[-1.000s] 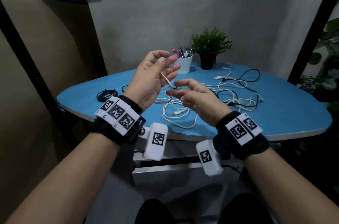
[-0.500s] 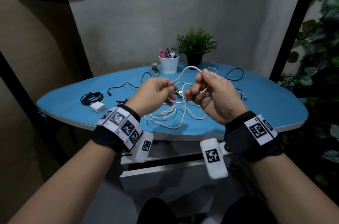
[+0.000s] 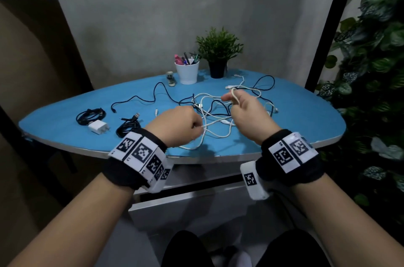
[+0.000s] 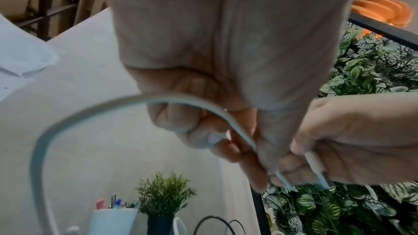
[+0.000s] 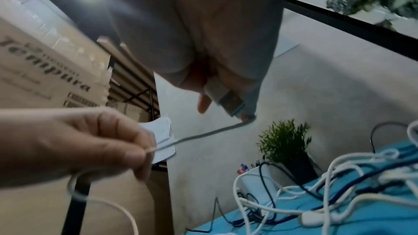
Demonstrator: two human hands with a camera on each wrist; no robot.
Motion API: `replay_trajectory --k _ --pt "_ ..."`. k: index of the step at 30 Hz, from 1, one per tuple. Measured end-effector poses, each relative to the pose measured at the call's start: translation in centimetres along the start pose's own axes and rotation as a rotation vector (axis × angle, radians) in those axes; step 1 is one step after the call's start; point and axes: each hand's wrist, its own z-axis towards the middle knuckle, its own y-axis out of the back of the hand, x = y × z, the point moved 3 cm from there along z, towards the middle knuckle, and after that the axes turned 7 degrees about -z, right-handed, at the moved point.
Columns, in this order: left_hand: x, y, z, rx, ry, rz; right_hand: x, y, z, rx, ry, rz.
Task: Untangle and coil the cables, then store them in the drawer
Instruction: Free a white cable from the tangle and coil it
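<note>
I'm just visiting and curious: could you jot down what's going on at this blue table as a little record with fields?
Left hand: pinches the white cable
Right hand: holds the same cable, its USB plug in the fingers
Cable pile: white and dark cables tangled on the blue table
Already coiled: black cable bundle, far left
Beside it: white charger
At the back: white pen cup, potted plant
Drawer: below the table edge, slightly open
</note>
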Motion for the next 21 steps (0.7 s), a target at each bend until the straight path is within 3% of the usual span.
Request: replay_trajectory --k 3,9,12,14,18,21 --pt "0.0 1.6 0.5 -0.114 -0.035 0.042 0.0 -0.4 -0.2 0.141 0.009 -0.162" --pt "0.2 2.5 2.4 -0.455 -0.094 -0.189 -0.2 -1.0 -0.3 0.241 0.075 -0.12" --pt "1.0 2.4 3.3 -0.566 -0.055 -0.254 -0.5 -1.1 -0.5 0.282 0.039 0.044" --pt "1.7 1.8 3.7 -0.532 -0.004 -0.247 -0.5 -0.9 -0.3 0.236 -0.01 0.303" --pt "1.4 -0.7 4.1 -0.299 0.082 -0.112 0.0 0.0 0.6 0.13 -0.085 0.702" --pt "0.6 -2.8 3.7 -0.167 0.109 -0.186 0.4 0.2 1.1 0.085 -0.095 0.968"
